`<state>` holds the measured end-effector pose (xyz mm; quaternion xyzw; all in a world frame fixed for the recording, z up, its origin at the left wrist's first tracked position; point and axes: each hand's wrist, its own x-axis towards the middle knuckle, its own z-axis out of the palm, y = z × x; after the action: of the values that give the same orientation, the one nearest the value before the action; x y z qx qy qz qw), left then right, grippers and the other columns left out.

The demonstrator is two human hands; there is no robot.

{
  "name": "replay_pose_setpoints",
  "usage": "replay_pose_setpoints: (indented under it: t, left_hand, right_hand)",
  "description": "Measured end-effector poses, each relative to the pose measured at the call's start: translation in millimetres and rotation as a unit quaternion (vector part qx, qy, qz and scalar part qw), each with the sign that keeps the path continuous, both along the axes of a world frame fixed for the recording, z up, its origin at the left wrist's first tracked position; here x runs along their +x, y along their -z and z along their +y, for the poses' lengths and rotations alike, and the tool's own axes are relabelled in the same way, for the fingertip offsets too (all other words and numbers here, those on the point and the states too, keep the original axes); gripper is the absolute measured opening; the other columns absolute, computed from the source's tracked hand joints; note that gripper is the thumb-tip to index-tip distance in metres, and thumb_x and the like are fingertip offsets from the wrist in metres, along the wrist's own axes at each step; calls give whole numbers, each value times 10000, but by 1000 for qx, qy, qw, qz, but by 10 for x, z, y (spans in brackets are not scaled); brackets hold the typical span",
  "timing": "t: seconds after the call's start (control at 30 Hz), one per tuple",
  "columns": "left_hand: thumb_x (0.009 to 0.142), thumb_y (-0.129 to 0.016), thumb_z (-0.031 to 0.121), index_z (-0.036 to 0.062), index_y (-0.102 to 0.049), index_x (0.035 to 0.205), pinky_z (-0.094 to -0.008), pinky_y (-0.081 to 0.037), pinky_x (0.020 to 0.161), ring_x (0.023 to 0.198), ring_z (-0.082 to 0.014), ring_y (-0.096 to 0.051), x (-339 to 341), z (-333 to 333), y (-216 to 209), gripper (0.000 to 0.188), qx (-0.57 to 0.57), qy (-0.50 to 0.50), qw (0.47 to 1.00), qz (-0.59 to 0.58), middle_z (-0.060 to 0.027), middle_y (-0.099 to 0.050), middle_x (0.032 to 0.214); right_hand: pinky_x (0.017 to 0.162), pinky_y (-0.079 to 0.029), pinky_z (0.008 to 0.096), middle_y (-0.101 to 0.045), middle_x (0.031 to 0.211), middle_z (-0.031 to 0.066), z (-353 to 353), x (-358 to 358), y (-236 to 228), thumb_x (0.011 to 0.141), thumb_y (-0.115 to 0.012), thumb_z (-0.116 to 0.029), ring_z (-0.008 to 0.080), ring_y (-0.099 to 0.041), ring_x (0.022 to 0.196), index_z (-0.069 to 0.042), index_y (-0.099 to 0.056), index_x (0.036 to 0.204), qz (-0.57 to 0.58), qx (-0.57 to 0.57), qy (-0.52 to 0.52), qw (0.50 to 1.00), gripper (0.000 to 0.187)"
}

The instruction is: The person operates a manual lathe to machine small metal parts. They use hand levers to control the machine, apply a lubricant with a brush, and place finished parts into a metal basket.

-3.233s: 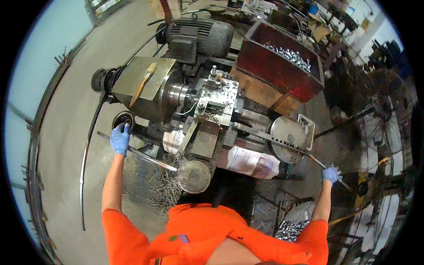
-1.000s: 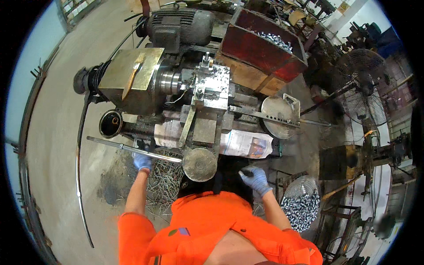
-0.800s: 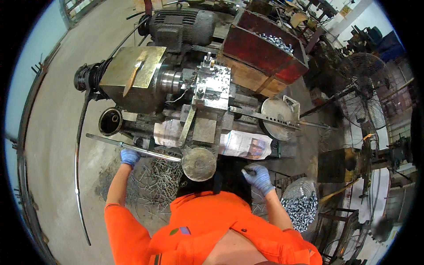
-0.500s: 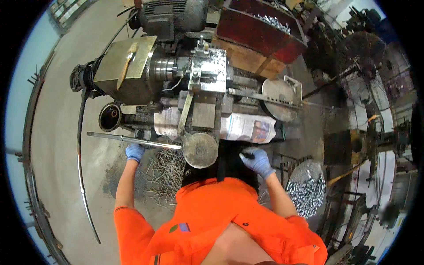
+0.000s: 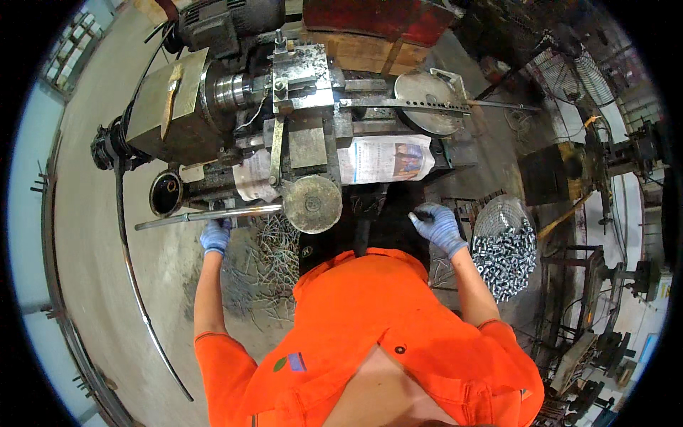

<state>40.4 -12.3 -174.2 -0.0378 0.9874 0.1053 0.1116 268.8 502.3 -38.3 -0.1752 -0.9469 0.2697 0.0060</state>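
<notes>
A lathe (image 5: pixel 284 107) is seen ahead of the person. A long steel bar (image 5: pixel 206 215) lies crosswise, left to right, below it. The bar is grasped by the left hand (image 5: pixel 215 235). The right hand (image 5: pixel 437 224), well apart, is half curled; any hold cannot be told.

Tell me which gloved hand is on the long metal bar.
The left hand: it grips the long metal bar below the lathe. The right hand is apart from it, beside the wire basket of metal parts.
</notes>
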Motion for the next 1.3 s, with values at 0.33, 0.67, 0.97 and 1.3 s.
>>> replay_pose_setpoints:
  t: [0.33,0.67,0.97,1.3]
  left_hand:
    - [821,-517,512,110,-625,985,-475,-471,794,916,-380,-601,-34,-21,9,447,-29,28,999,-3,-184,-636,990]
    - [808,-554,488,105,-579,1094,-462,-464,800,966,-391,-583,21,24,8,479,16,-11,1000,-20,-204,-617,1050]
    - [792,-587,457,63,-600,1093,-451,-455,850,998,-390,-570,227,-538,470,496,56,-39,996,-56,-215,-608,1066]
    - [800,-580,414,89,-616,1075,-437,-471,810,947,-372,-596,463,-806,297,427,87,-22,990,-110,-208,-634,990]
  right_hand:
    - [770,-498,372,-656,880,145,-144,34,-118,762,-659,-370,316,-622,848,-42,-681,851,21,-2,-8,1000,341]
    - [737,-508,373,-660,871,159,85,-111,-96,750,-667,-378,324,-630,821,-41,-682,863,21,-20,-23,999,356]
    - [724,-506,371,-658,878,156,121,-347,-181,746,-674,-362,323,-629,815,-46,-682,868,63,-22,-70,995,339]
    - [680,-509,336,-658,825,142,213,-235,-361,742,-698,-278,295,-641,730,-44,-686,826,119,-33,-67,990,249]
